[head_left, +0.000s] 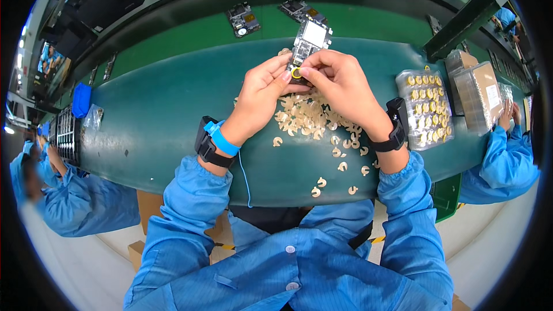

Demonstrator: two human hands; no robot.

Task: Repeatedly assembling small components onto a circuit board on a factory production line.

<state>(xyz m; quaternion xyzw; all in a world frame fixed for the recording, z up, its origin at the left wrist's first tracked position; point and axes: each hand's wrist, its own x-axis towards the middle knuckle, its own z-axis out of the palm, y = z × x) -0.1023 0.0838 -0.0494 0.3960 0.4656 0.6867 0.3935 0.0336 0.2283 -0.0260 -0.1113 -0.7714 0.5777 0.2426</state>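
In front of me my left hand [257, 97] is closed on the near end of a circuit board [313, 34], which has a white square patch at its far end. My right hand [348, 85] is closed, thumb and fingers pinching at a small round coin cell [296, 73] with a yellow rim. That cell lies against the board's near end, and my left thumb also touches its edge. Fingertips partly hide the contact. Beneath both hands spreads a pile of small cream C-shaped pieces [300, 118], several scattered toward the table's near edge.
A clear tray [425, 129] of yellow-rimmed coin cells lies to the right, beside clear boxes [481, 95]. More circuit boards [243, 20] rest on the green strip [193, 34] beyond. A blue bin [81, 100] stands far left. Co-workers sit at both sides.
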